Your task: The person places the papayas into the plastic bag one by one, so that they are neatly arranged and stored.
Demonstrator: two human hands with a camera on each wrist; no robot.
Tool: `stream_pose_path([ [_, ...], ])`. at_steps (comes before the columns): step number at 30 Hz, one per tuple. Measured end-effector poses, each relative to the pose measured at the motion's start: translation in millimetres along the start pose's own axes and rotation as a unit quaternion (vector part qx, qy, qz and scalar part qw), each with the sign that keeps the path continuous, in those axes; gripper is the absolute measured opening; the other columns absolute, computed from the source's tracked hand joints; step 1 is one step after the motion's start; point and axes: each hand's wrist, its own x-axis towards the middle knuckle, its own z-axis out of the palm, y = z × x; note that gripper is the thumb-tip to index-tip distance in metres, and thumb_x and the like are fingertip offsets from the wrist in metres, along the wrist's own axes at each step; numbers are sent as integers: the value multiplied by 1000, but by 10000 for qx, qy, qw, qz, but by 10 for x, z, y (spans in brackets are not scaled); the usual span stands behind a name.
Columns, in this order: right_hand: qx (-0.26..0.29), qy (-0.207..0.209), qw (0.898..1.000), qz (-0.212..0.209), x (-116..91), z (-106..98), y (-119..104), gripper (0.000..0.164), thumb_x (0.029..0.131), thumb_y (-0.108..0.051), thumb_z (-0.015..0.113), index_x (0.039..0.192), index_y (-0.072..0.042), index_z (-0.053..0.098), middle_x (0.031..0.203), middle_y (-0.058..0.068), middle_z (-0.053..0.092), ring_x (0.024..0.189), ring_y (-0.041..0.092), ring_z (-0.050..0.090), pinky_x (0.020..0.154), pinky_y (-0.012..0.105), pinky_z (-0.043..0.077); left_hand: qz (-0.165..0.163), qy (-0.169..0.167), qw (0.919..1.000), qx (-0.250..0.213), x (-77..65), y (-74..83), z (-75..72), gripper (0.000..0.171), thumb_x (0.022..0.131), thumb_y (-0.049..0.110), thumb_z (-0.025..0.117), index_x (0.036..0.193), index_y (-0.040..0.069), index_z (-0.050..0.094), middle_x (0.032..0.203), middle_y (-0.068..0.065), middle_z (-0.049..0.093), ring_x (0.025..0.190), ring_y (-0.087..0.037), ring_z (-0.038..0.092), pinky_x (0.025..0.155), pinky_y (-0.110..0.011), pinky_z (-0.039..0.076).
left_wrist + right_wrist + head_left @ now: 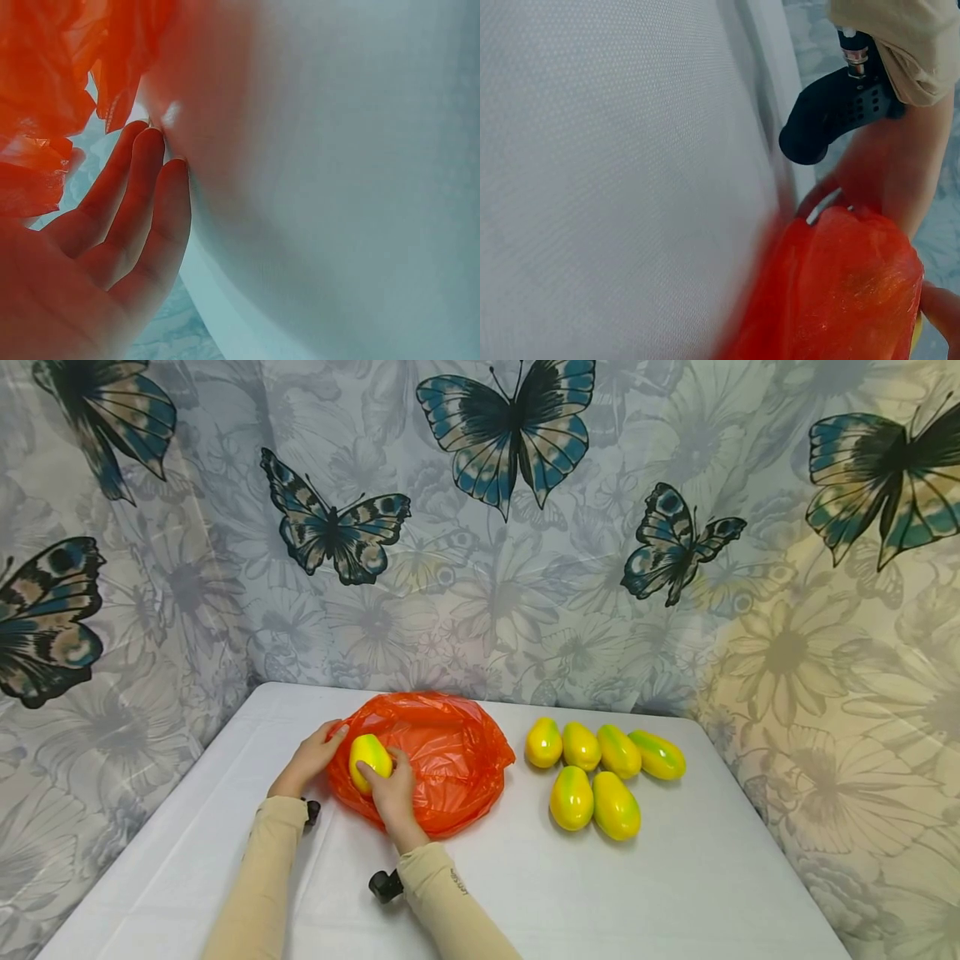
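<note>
A red plastic bag (457, 768) lies spread on the white table with its mouth facing up. Over its left part, my right hand (395, 791) grips a glossy yellow-green mango (367, 756), thumb on the near side. My left hand (307, 760) holds the bag's left rim. Three of its fingers (135, 195) stretch along the outside of the plastic in the left wrist view, while the thumb is mostly hidden behind the bag. In the right wrist view the red plastic (840, 292) covers most of the mango.
Several more mangoes (572, 799) lie in two rows to the right of the bag. The white table (510, 910) ends at a floral cloth backdrop (495, 610) with butterflies. Black wrist cameras (386, 887) stick out beside both sleeves.
</note>
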Motion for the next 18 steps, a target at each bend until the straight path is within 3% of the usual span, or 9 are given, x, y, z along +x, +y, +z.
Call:
stream_pose_path([
  [3,32,-18,10000,-3,-2,8,2,55,82,-15,78,127,6,54,114,17,65,100,25,63,91,40,56,-2,-44,10000,9,4,-1,-11,85,96,69,29,153,7,25,154,-28,31,140,-50,28,113,-67,24],
  [11,203,42,9998,28,-7,14,6,51,83,-16,76,123,9,56,114,21,65,99,27,63,86,36,57,-107,-104,9998,119,-12,36,4,71,104,52,29,154,3,20,157,-27,25,144,-49,24,116,-64,21],
  [18,206,29,9998,72,0,-23,-8,32,91,-14,65,113,9,63,108,19,68,96,25,64,87,37,57,-32,-61,9999,146,17,1,10,70,104,51,28,154,2,20,156,-28,25,143,-50,24,116,-64,21],
])
